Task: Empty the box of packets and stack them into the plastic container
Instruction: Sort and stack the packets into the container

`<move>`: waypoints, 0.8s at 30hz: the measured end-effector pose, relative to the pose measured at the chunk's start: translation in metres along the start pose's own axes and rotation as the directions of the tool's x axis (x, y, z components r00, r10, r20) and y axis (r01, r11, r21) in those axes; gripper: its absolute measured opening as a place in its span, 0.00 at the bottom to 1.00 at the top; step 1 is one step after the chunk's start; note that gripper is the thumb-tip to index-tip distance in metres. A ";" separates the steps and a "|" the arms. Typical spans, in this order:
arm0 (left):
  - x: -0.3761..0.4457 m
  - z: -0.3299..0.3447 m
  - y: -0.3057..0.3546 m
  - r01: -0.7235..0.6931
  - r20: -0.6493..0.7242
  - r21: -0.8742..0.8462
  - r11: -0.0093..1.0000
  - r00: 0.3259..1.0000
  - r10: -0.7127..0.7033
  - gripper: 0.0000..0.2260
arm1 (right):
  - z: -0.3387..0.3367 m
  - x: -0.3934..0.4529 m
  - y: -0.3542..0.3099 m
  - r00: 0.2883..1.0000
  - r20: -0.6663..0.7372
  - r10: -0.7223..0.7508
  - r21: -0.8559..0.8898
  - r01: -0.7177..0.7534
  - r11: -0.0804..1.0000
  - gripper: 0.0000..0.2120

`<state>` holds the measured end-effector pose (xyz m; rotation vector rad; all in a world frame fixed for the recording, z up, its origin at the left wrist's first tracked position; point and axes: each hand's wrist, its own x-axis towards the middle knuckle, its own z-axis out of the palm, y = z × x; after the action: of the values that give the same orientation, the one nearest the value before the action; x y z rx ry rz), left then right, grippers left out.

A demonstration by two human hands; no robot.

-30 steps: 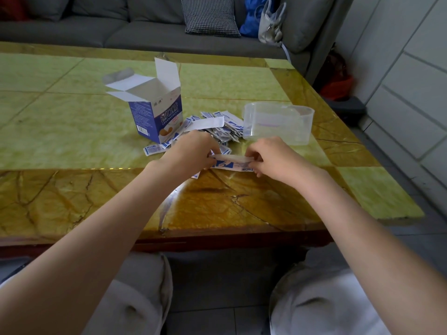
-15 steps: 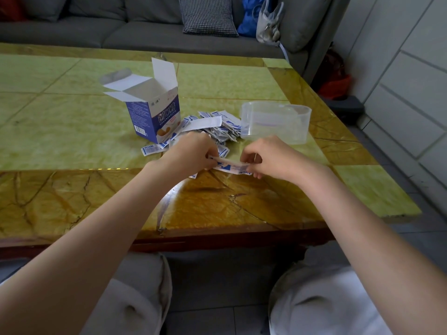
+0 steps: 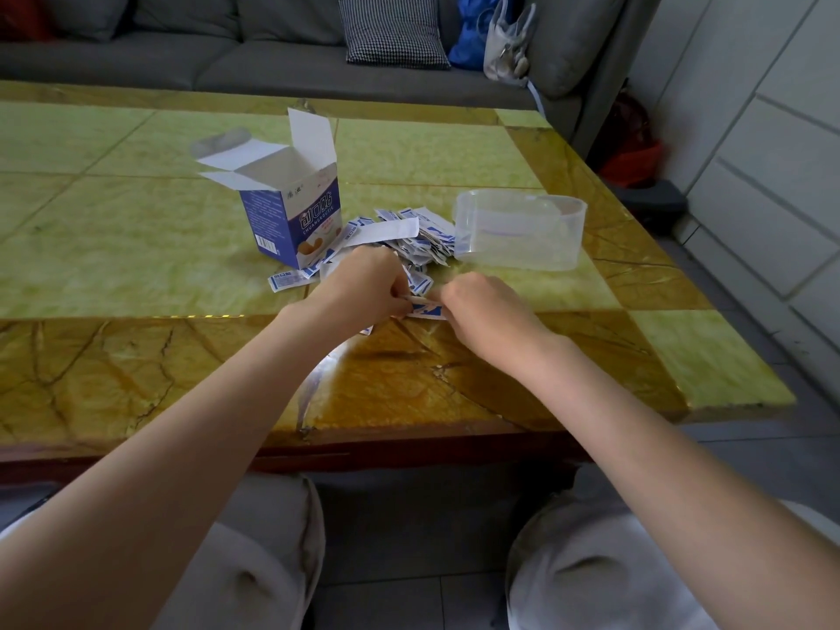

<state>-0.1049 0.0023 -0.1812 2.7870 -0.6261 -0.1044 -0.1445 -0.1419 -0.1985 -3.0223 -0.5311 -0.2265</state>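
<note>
- Both hands have drawn closer together since the earlier frames, so less of the small bundle shows between them; the box, the loose pile and the container lie as they did.
- On the left, the opened box (image 3: 295, 220) stands upright on the surface (image 3: 113, 247) with its flaps up. Whether any packets remain inside cannot be told.
- Next comes the left hand (image 3: 363, 288), its fingers curled and pinching one end of a small bundle of packets (image 3: 425, 309) held low over the surface.
- Beyond the hands, the loose pile of packets (image 3: 409, 241) is heaped between the box and the container, touching or nearly touching both.
- Then the right hand (image 3: 482, 311) is curled on the other end of the same bundle.
- At the right, the clear plastic container (image 3: 522, 234) stands just beside the pile; it looks to hold no packets yet, so the task seems at an early stage.
- To do this step well, square the bundle's edges by tapping them on the surface while both hands pinch firmly, and keep all packets facing one way.
- A bundle that is kept thin should go into the container flat and be less likely to fan out.
</note>
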 end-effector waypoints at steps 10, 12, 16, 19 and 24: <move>0.009 -0.026 0.014 -0.149 -0.336 -0.403 0.903 0.942 0.006 0.11 | -0.077 0.033 0.055 0.845 -0.411 0.343 0.214 -0.277 0.937 0.14; 0.012 -0.023 0.018 -0.127 -0.319 -0.363 0.923 0.948 0.005 0.12 | -0.084 0.051 0.071 0.845 -0.374 0.384 0.191 -0.335 0.923 0.16; 0.017 -0.016 0.026 -0.162 -0.303 -0.237 0.958 0.949 0.086 0.16 | -0.087 0.070 0.089 0.903 0.003 0.429 0.152 -0.425 0.892 0.18; 0.021 -0.010 0.030 -0.233 -0.314 -0.170 0.958 0.934 0.171 0.22 | -0.099 0.070 0.087 0.878 0.329 0.348 0.151 -0.413 0.898 0.20; 0.023 -0.001 0.037 -0.320 -0.276 -0.052 0.946 0.915 0.294 0.18 | -0.095 0.065 0.082 0.694 0.637 0.334 0.052 -0.471 0.880 0.20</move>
<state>-0.0991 -0.0398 -0.1698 2.5113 -0.9488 0.2906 -0.0685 -0.2057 -0.0979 -2.8353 0.1194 0.8166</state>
